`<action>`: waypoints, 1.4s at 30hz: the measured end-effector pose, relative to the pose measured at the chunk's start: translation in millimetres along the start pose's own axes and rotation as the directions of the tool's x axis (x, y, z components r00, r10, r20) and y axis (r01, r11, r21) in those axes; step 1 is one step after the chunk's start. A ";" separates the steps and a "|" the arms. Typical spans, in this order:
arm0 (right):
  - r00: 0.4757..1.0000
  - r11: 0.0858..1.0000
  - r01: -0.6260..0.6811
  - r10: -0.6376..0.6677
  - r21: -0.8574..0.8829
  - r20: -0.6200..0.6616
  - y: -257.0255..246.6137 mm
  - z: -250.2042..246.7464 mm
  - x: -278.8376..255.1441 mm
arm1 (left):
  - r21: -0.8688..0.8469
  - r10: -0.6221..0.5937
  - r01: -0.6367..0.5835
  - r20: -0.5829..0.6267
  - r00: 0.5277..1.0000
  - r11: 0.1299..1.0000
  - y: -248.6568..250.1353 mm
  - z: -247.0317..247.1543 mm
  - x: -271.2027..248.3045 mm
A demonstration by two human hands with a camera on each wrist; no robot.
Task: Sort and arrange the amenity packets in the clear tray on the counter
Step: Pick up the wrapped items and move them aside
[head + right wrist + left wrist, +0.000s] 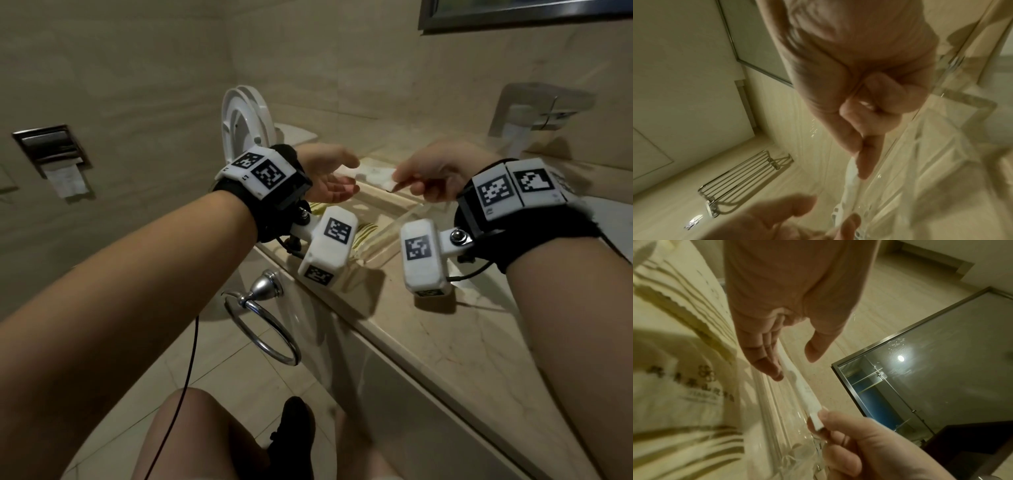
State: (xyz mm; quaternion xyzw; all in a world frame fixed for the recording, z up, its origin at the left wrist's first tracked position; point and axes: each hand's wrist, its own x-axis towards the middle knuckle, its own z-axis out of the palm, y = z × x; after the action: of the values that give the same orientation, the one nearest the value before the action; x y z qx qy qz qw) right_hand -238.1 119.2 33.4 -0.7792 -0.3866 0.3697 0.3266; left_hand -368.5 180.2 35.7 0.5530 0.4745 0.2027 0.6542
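Holding: a thin white packet (373,176) is stretched between both hands above the clear tray (394,219).
Left hand: the left hand (330,178) is spread wide, palm turned inward, fingers straight and thumb apart; the fingertips (774,369) touch the packet's left end without curling round it.
Packet look: flat, pale and narrow, seen edge-on from the left wrist view as a slim white strip (803,391); any print on it is too blurred to read.
Packet place: it hangs just over the tray's far part, spanning the gap between the two hands.
Right hand: the right hand (435,178) pinches the packet's right end between thumb and forefinger, the other fingers curled in.
Tray: it stands on the marble counter (445,342) near the edge, with cream packets bearing yellow-green stripes (684,394) lying in it.
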 end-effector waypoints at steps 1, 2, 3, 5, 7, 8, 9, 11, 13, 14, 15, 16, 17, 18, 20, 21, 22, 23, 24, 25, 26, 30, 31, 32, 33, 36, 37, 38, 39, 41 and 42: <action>1.000 1.000 -0.019 0.019 -0.023 -0.010 2.2 -4.2 0.4 | -0.007 0.002 -0.002 0.002 1.000 1.000 -0.7 0.1 0.3; 0.999 0.999 -0.032 0.031 -0.038 -0.016 3.9 -7.7 0.2 | -0.007 0.011 -0.011 -0.006 1.000 1.000 -1.8 0.1 1.5; 0.999 0.998 -0.040 0.039 -0.050 -0.019 5.3 -10.3 -0.5 | -0.010 0.015 -0.015 -0.014 1.000 1.000 -2.3 0.3 3.9; 0.999 0.994 -0.048 0.046 -0.101 -0.025 7.4 -12.8 -3.7 | -0.008 0.011 -0.011 -0.001 1.000 1.000 -2.9 3.0 5.1; 0.998 0.983 -0.045 0.036 -0.177 -0.054 8.5 -12.6 -4.6 | 0.019 0.013 -0.014 0.014 1.000 1.000 -3.7 6.5 3.8; 0.997 0.977 -0.036 0.020 -0.212 -0.077 8.7 -12.7 -4.5 | 0.027 0.019 -0.019 0.017 1.000 0.999 -3.8 8.4 4.5; 0.995 0.972 -0.026 0.003 -0.233 -0.101 8.8 -13.2 -3.6 | 0.039 0.028 -0.029 0.019 0.999 0.999 -4.4 10.7 5.0; 0.992 0.964 -0.016 -0.018 -0.267 -0.122 8.5 -13.9 -3.4 | 0.060 0.029 -0.030 0.013 0.999 0.998 -6.2 14.3 5.4; 0.992 0.955 -0.007 -0.031 -0.297 -0.123 6.5 -13.1 -3.3 | 0.072 0.019 -0.018 -0.018 1.000 0.997 -7.0 16.8 8.9; 0.992 0.953 0.000 -0.038 -0.303 -0.121 4.9 -12.0 -4.1 | 0.066 0.013 -0.010 -0.045 0.999 0.998 -6.5 17.7 10.3; 0.992 0.951 0.013 -0.050 -0.309 -0.112 3.0 -10.6 -5.4 | 0.086 0.030 -0.025 -0.060 0.998 0.996 -6.2 18.1 12.1; 0.994 0.943 0.028 -0.062 -0.331 -0.095 1.9 -9.5 -5.4 | 0.102 0.037 -0.031 -0.051 0.998 0.994 -6.3 18.4 12.9; 0.995 0.936 0.039 -0.067 -0.350 -0.068 1.3 -9.1 -5.5 | 0.115 0.031 -0.028 -0.023 0.999 0.993 -6.5 18.6 12.9; 0.997 0.932 0.047 -0.064 -0.360 -0.037 0.6 -8.2 -7.1 | 0.116 0.024 -0.025 0.009 1.000 0.993 -6.9 18.3 12.0; 0.998 0.922 0.060 -0.062 -0.383 0.007 1.4 -7.4 -10.2 | 0.114 0.006 -0.010 0.035 0.999 0.993 -8.2 19.1 11.1; 0.998 0.921 0.064 -0.063 -0.384 0.015 2.3 -8.1 -10.3 | 0.118 0.014 -0.017 0.022 1.000 0.993 -8.5 20.0 11.4; 0.998 0.921 0.063 -0.061 -0.384 0.018 3.0 -8.6 -10.6 | 0.123 0.033 -0.033 0.002 0.999 0.992 -8.3 20.2 12.0; 0.998 0.921 0.062 -0.058 -0.384 0.022 3.7 -9.3 -10.4 | 0.124 0.051 -0.049 -0.020 0.998 0.991 -7.9 19.6 13.6; 0.998 0.921 0.057 -0.052 -0.385 0.025 4.2 -9.9 -10.3 | 0.125 0.065 -0.060 -0.038 0.997 0.990 -7.6 19.0 15.3; 0.999 0.922 0.053 -0.045 -0.384 0.029 4.6 -10.4 -9.4 | 0.133 0.078 -0.071 -0.046 0.996 0.989 -7.6 18.8 17.3; 0.999 0.924 0.047 -0.038 -0.380 0.033 4.6 -10.7 -9.0 | 0.137 0.078 -0.071 -0.048 0.996 0.988 -7.7 19.1 18.0; 1.000 0.941 0.020 -0.013 -0.339 0.023 6.3 -11.4 -6.0 | 0.119 0.068 -0.068 0.007 0.998 0.991 -11.3 22.0 19.7; 1.000 0.944 0.015 -0.008 -0.330 0.023 6.7 -11.3 -5.4 | 0.112 0.065 -0.067 0.016 0.998 0.992 -12.4 22.2 20.8; 1.000 0.947 0.011 -0.003 -0.321 0.024 6.7 -11.3 -5.1 | 0.099 0.064 -0.065 0.017 0.998 0.993 -12.7 22.4 21.2; 1.000 0.951 0.006 0.003 -0.309 0.027 6.9 -11.6 -4.5 | 0.083 0.065 -0.066 0.012 0.998 0.994 -12.6 21.9 21.6; 0.999 0.965 -0.002 0.014 -0.261 0.041 6.0 -14.6 -5.7 | 0.019 0.089 -0.089 -0.010 0.996 0.996 -10.9 18.4 23.2; 0.999 0.972 0.003 0.007 -0.237 0.042 5.4 -16.8 -6.7 | -0.001 0.110 -0.110 -0.022 0.994 0.994 -10.1 17.7 23.0; 0.999 0.978 0.012 -0.003 -0.209 0.042 4.7 -19.3 -8.3 | -0.015 0.132 -0.133 -0.036 0.991 0.991 -9.3 17.3 22.5; 0.999 0.983 0.021 -0.014 -0.183 0.041 3.7 -21.9 -10.3 | -0.022 0.155 -0.156 -0.051 0.987 0.988 -8.4 17.0 22.0; 0.999 0.989 0.032 -0.027 -0.142 0.038 1.0 -26.5 -15.8 | -0.024 0.192 -0.194 -0.073 0.979 0.981 -6.2 18.0 19.9; 0.999 0.990 0.037 -0.033 -0.134 0.032 -0.8 -28.0 -18.9 | -0.029 0.207 -0.209 -0.076 0.975 0.977 -4.9 18.9 18.3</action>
State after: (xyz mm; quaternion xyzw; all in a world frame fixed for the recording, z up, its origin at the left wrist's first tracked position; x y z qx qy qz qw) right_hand -223.2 97.4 54.5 -0.7869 -0.4291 0.3485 0.2743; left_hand -345.3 183.1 22.7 0.5796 0.4336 0.2987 0.6219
